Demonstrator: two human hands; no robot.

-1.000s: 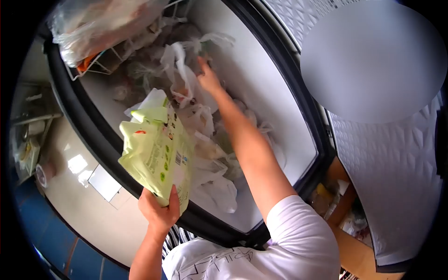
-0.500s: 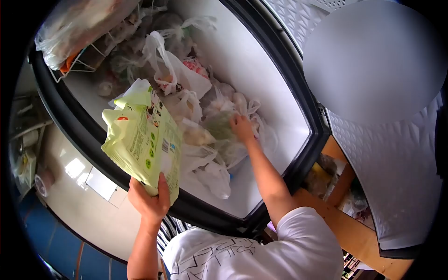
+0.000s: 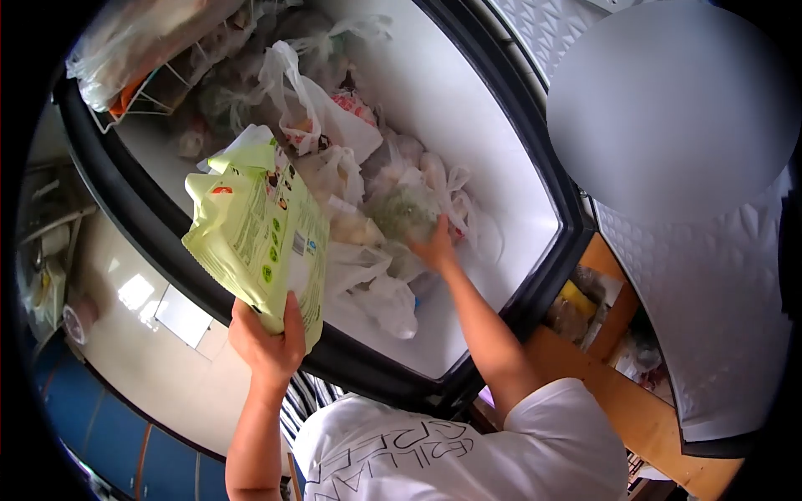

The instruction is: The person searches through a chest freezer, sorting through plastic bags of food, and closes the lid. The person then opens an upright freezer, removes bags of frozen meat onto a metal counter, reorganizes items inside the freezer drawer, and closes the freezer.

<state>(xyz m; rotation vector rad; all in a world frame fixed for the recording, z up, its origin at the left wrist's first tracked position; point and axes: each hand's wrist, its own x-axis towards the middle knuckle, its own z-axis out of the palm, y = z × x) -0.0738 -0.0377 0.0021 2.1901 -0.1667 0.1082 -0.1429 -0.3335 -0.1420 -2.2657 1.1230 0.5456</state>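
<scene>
Now, left hand gripping green package above left rim of freezer; right hand against greenish bag inside, cannot tell whether closed.

The person wears a loose white short-sleeved T-shirt with thin black outlined lettering across its front, forearms bare, and black-and-white striped cloth showing beside the shirt.
</scene>
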